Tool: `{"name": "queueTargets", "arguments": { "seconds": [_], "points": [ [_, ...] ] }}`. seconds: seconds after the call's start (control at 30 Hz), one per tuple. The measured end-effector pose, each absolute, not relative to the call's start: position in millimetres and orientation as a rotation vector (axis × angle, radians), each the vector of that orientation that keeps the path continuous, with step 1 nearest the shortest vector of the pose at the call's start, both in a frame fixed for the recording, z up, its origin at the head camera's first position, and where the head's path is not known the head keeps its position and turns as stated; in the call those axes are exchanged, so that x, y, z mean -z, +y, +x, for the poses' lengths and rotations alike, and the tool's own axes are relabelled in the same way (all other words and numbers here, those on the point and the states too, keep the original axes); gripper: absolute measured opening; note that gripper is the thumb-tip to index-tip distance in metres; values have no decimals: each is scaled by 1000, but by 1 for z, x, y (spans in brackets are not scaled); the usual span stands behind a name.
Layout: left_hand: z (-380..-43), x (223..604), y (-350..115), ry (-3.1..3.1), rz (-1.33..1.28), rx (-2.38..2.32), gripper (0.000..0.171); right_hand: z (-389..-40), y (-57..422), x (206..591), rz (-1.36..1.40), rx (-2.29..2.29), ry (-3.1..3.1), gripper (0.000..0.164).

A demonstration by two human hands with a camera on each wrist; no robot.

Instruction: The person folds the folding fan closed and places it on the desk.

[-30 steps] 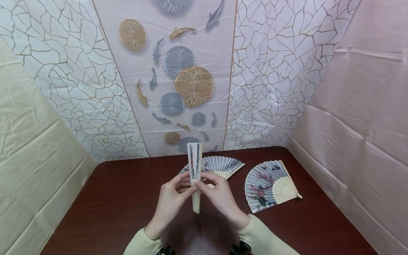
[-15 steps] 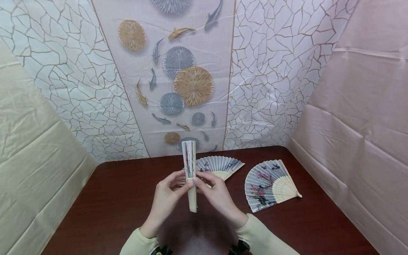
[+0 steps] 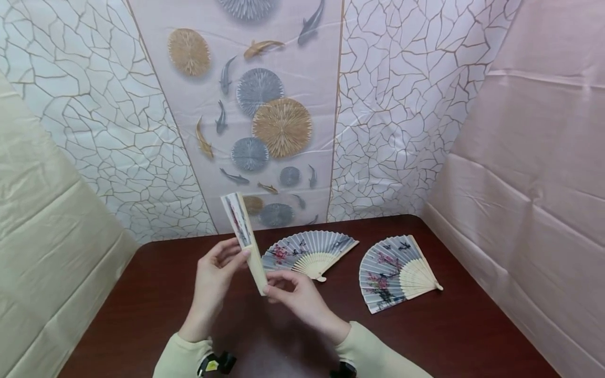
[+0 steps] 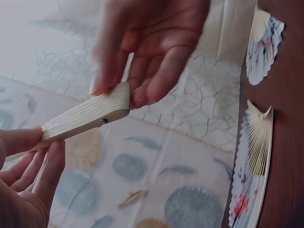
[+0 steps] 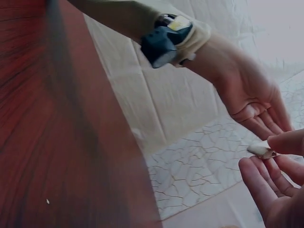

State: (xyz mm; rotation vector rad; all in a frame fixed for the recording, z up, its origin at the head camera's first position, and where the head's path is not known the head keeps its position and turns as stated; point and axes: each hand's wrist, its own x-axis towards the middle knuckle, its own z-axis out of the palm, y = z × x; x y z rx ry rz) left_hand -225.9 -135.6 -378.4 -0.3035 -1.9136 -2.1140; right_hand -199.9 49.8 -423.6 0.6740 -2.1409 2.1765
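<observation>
A folded hand fan (image 3: 255, 262), pale ribs and printed cloth, is held above the table, its top leaning left in the head view. My left hand (image 3: 211, 278) grips it around the middle between thumb and fingers. The thumb and fingers of my right hand (image 3: 302, 302) pinch its lower rib end. In the left wrist view, a small rivet shows near that end of the folded fan (image 4: 85, 116), between the right thumb and fingers. The right wrist view shows just the fan's tip (image 5: 261, 151) by the right fingers; the rest is hidden.
Two spread fans with blossom prints lie on the dark red table (image 3: 142, 304): one at the back middle (image 3: 316, 262), another on the right (image 3: 397, 275). Patterned cloth (image 3: 279, 126) hangs behind the table, and plain cloth stands at both sides.
The folded fan has moved left and tilted from upright to leaning left. My right hand has slid from its middle to its lower end. The back spread fan is now less covered.
</observation>
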Motion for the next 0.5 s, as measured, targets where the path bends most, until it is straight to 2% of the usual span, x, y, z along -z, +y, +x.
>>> {"name": "queueTargets", "arguments": {
  "seconds": [0.33,0.5],
  "points": [
    [-243,371,-175,-1903,-205,2129,32,-221,6,428,615,-2264,-2086,24],
    [-256,381,-195,-1935,-120,2141,34,-237,-16,437,530,-2274,-2090,22]
  ]
}}
